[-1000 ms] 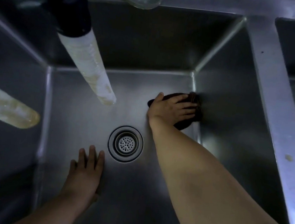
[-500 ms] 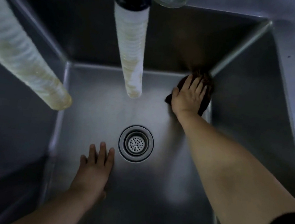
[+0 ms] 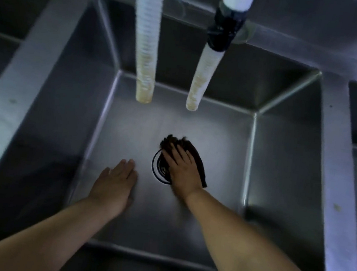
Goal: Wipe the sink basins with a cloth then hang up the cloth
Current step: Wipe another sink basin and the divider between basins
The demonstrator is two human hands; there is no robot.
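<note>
Head view, looking down into a deep square stainless steel basin (image 3: 280, 169). Right hand (image 3: 181, 169) flat on a dark brown crumpled cloth (image 3: 193, 150), fingers straight and spread, pressing the cloth on the basin floor. Cloth partly over a round metal drain strainer (image 3: 158, 166), only the left part of the strainer visible beside the right hand. Left hand (image 3: 116, 184) palm down on the bare basin floor, fingers straight and close together, holding nothing, just left of the drain. Both hands apart, the drain between them. Beyond the fingertips, two white ribbed hoses with yellowish ends: one (image 3: 146, 53) beyond the left hand, another (image 3: 201, 82), with black tape around the upper part, beyond the right hand; neither touching the floor. Further basins to the left of the left hand and to the right of the right hand, behind steel dividers. Some motion blur around the right wrist.
</note>
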